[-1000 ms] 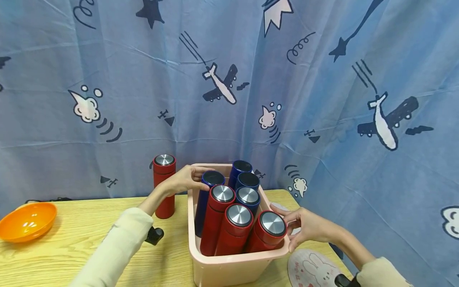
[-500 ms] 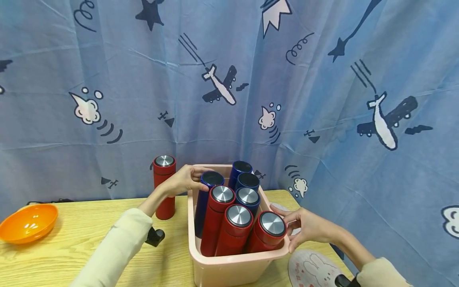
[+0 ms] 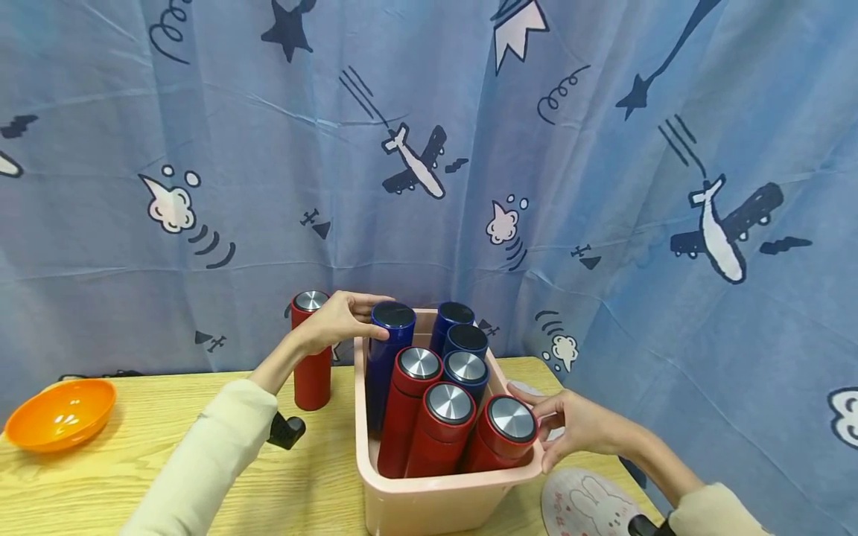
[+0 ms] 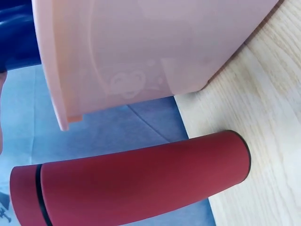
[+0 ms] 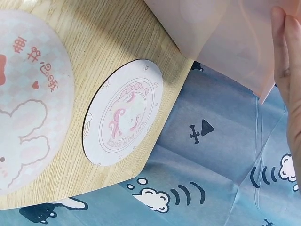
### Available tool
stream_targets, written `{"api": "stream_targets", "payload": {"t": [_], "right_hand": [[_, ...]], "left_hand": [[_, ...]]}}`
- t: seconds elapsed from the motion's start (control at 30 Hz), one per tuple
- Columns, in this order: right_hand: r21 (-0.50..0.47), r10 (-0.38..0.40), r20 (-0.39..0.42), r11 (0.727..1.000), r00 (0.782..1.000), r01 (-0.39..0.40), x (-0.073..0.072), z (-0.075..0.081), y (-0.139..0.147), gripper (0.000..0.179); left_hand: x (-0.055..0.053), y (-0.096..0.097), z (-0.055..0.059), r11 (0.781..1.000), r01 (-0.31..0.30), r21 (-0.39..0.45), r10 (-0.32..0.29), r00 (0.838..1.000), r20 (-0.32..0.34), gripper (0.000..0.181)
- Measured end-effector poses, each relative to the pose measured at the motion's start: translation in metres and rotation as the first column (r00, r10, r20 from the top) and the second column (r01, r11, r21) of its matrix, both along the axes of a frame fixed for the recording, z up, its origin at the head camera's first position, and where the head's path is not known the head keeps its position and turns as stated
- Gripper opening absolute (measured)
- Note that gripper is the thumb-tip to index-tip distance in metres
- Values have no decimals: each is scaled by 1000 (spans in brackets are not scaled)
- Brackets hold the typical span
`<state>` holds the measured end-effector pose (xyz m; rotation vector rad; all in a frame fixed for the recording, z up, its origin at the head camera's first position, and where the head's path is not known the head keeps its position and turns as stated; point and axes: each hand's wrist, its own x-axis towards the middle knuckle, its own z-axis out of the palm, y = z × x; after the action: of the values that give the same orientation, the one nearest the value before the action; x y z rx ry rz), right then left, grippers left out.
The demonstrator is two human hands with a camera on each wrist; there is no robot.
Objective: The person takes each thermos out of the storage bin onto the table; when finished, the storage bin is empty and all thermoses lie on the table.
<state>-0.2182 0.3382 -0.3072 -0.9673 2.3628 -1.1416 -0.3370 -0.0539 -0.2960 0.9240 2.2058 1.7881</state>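
Observation:
My left hand (image 3: pixel 340 324) grips the top of a blue thermos (image 3: pixel 389 353) with thumb and fingers at the back left of a pink bin (image 3: pixel 436 485). That thermos stands higher than the others, its lower part inside the bin. My right hand (image 3: pixel 566 420) holds the bin's right rim, thumb outside near the front corner. Inside the bin are several more thermoses: red ones with silver lids, such as the front red thermos (image 3: pixel 445 424), and blue ones toward the back right. In the left wrist view, the blue thermos (image 4: pixel 19 35) shows over the bin's rim (image 4: pixel 47 61).
A single red thermos (image 3: pixel 312 380) stands on the wooden table (image 3: pixel 268 491), left of the bin. An orange bowl (image 3: pixel 62 413) sits at the far left. Two round printed mats, a rabbit mat (image 5: pixel 28 103) and a white mat (image 5: pixel 123 113), lie to the right. A blue curtain (image 3: pixel 268 186) hangs behind.
My left hand has raised the blue thermos a little, so its lid is higher above the bin's rim. My right hand keeps its place on the rim. The view has shifted slightly.

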Motion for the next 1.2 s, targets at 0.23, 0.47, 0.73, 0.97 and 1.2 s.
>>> {"api": "stream_targets", "payload": {"t": [0.23, 0.47, 0.73, 0.97, 1.2], "right_hand": [[24, -5, -36, 1000, 999, 6, 0, 1, -1, 32], [4, -4, -11, 1000, 1000, 4, 0, 0, -1, 30], [4, 11, -9, 1000, 1000, -11, 0, 0, -1, 30], [-8, 18, -5, 1000, 1000, -18, -1, 1, 0, 31], [4, 1, -33, 1000, 999, -1, 1, -1, 2, 35]], "left_hand": [[3, 0, 14, 1000, -23, 20, 23, 999, -25, 60], [3, 1, 37, 999, -35, 39, 38, 998, -59, 60], [9, -5, 63, 988, -58, 144, 71, 994, -83, 58], [17, -14, 82, 984, -131, 122, 148, 979, -138, 59], [25, -19, 100, 969, -143, 200, 176, 971, -162, 56]]}}
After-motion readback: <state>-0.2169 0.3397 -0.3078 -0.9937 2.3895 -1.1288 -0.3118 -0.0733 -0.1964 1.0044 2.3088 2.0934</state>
